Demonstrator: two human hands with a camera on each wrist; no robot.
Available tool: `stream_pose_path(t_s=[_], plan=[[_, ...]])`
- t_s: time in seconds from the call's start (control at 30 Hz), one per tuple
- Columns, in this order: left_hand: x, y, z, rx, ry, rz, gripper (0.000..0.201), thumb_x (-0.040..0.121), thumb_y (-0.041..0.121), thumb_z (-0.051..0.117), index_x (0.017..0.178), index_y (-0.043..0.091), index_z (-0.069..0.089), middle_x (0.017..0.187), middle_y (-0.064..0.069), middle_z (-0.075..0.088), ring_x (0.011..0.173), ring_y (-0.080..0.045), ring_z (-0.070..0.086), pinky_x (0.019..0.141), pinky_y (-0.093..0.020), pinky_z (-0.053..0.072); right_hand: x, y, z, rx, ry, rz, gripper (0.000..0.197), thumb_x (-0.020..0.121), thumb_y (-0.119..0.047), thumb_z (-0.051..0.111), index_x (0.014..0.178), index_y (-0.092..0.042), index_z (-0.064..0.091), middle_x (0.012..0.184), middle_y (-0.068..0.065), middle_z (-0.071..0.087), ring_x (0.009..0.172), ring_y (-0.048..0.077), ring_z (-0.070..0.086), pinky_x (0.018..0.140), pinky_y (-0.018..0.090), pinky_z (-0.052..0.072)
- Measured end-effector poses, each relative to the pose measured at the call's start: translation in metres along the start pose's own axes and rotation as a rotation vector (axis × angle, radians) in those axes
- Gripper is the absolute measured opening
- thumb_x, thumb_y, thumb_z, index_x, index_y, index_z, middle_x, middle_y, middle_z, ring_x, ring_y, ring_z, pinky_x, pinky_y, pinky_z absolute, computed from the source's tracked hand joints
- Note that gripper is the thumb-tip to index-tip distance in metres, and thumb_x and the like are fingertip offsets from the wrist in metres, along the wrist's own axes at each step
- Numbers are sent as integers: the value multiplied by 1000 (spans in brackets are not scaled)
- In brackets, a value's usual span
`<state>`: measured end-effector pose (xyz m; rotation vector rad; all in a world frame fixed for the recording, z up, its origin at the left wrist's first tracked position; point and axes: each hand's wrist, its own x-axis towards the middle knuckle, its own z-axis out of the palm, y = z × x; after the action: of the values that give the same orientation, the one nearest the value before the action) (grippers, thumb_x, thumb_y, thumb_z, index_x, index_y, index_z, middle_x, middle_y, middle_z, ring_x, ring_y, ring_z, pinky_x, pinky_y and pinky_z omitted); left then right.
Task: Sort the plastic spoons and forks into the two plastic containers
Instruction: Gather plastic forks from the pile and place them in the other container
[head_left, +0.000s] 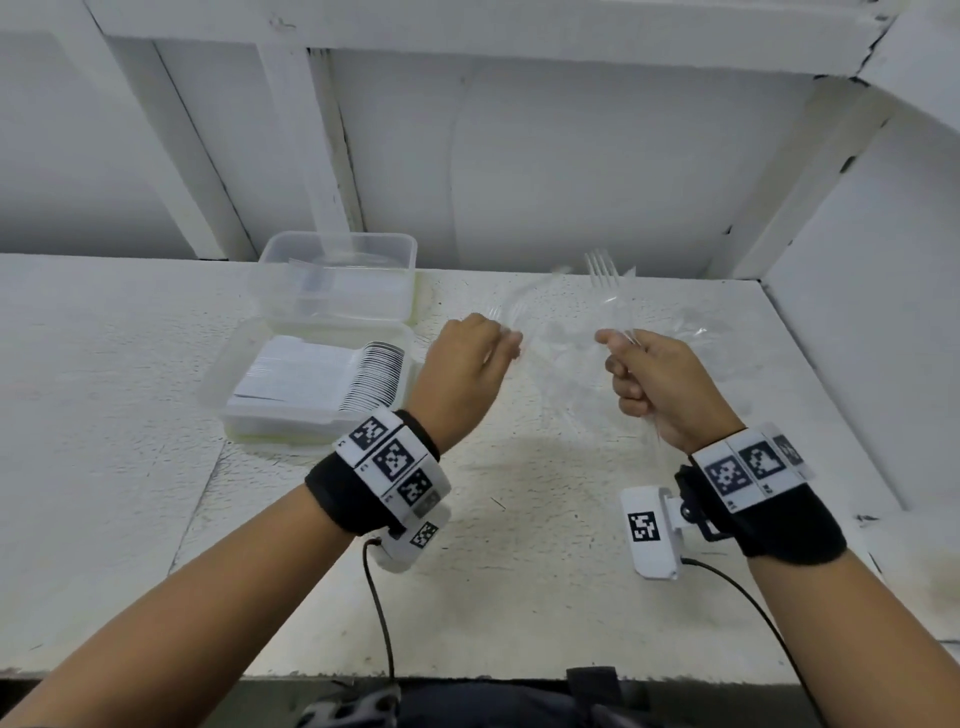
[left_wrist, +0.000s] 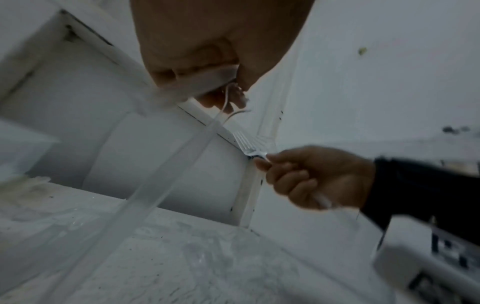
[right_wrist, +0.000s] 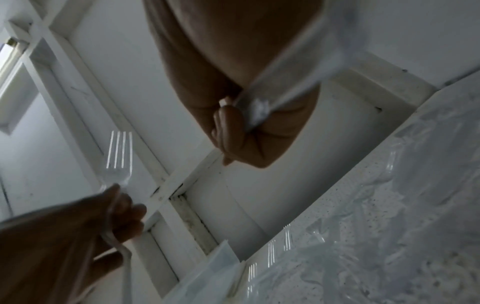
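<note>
My left hand (head_left: 506, 343) grips a clear plastic fork (right_wrist: 119, 156) by its handle, tines pointing up. My right hand (head_left: 618, 358) is curled round the handle of another clear fork (head_left: 602, 270), tines up and away from me. Both hands hover above a loose pile of clear utensils (head_left: 561, 358) on the white table. To the left stand two clear plastic containers. The near container (head_left: 228, 415) holds a tightly stacked row of utensils with rounded ends. The far container (head_left: 410, 249) holds a few clear pieces that I cannot identify.
The white table (head_left: 519, 545) sits in a white-walled alcove, with a wall close on the right (head_left: 857, 312) and framed panels behind. Several clear forks (right_wrist: 272, 251) lie on crinkled clear plastic (head_left: 691, 327) at the back right. Camera cables hang off the table's front edge.
</note>
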<state>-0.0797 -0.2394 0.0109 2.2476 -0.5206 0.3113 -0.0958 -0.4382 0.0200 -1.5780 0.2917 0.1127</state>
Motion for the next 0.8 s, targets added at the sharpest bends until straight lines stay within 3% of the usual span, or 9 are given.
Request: stream_pose_path(t_s=[0.13,0.2,0.27,0.37,0.47,0.57,0.67,0.73,0.8], plan=[[-5,0,-22,-467,33,-274,25,102,23,30,81,14,43,70,-3,62,62,-4,60,62,-18,48,13,-4,26,-257,-87,-9,21,99,-26,40,96,-17,60,63,-3,38,50,7,33,43,18,30],[-12,-8,-28,-560,65,-384,26,102,28,28,79,19,37,61,-5,57,52,-9,58,59,-28,49,29,-4,45,-446,-155,-10,22,98,-29,39,98,-20,59,66,-3,40,53,8,33,46,19,28],[-21,-15,-30,-502,111,-404,25,101,31,28,79,23,37,57,-4,50,48,-9,55,57,-32,50,53,0,65,-664,-189,-42,20,96,-27,43,95,-16,59,72,-4,44,58,9,38,50,20,26],[-32,-22,-30,-417,136,-398,24,102,30,28,80,24,38,56,-1,43,43,-8,49,49,-26,44,93,8,91,-1088,-214,-122,22,94,-23,45,80,-8,54,83,6,56,81,23,54,61,26,35],[-39,-28,-30,-437,111,-457,23,100,33,31,88,15,39,63,-1,39,50,-9,40,49,-23,38,119,16,107,-1300,-272,-182,20,94,-19,44,91,-4,57,109,14,62,98,29,58,71,28,39],[-45,-38,-30,-382,34,-456,18,95,33,46,100,17,43,69,3,39,60,-8,39,59,-25,37,128,24,115,-1422,-306,-200,28,94,-19,45,109,-2,61,114,13,63,101,30,61,79,31,48],[-49,-45,-29,-328,-31,-472,30,94,21,52,118,8,40,64,1,42,57,-9,45,59,-21,44,129,29,118,-1471,-315,-213,22,92,-16,44,102,-4,61,104,12,65,91,29,62,68,29,44],[-50,-43,-30,-383,-49,-516,19,98,19,42,112,6,39,61,-4,46,56,-12,50,59,-27,49,127,26,117,-1455,-310,-204,20,92,-19,45,95,-4,60,96,10,63,88,28,61,64,27,41],[-48,-37,-29,-459,-57,-560,16,100,25,35,108,11,39,61,-5,49,44,-13,50,46,-25,47,121,20,113,-1372,-258,-176,21,91,-19,45,76,-7,53,81,7,57,78,26,56,55,24,35]])
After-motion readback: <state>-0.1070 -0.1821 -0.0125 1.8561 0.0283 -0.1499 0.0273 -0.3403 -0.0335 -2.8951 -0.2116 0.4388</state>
